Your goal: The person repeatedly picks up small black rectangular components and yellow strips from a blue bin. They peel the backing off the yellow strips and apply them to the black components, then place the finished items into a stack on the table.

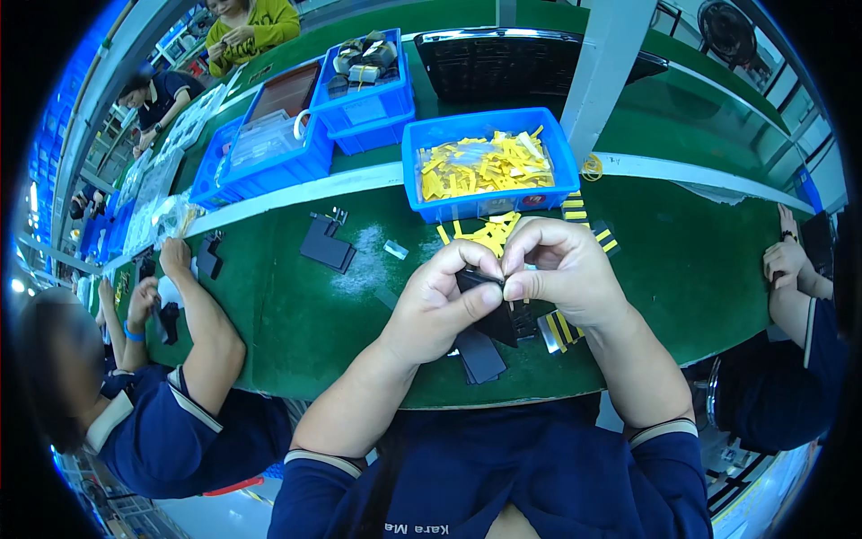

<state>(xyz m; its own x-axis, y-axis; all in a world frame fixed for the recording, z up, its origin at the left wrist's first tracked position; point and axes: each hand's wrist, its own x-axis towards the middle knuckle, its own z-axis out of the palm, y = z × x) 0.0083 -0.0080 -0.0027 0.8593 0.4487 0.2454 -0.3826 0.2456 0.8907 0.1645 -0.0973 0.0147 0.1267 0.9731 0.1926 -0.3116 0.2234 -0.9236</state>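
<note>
Both my hands meet over the near middle of the table, around a flat black piece (489, 325) that hangs tilted below my fingers. My left hand (440, 301) is closed, thumb and fingers pinching the piece's upper part. Thumb and forefinger of my right hand (567, 274) are pinched together at its upper right edge; my fingertips hide any small part there. Under the hands lie flat dark pieces (482, 359) and, beside my right wrist, black-and-yellow striped pieces (563, 331). Loose yellow strips (489, 235) lie just beyond my fingers.
A blue bin (492, 212) full of yellow strips stands ahead. L-shaped dark pieces (325, 244) lie left of it. More blue bins (364, 135) stand behind a white rail (296, 198). A post (606, 81) rises at the back right. Co-workers sit on both sides.
</note>
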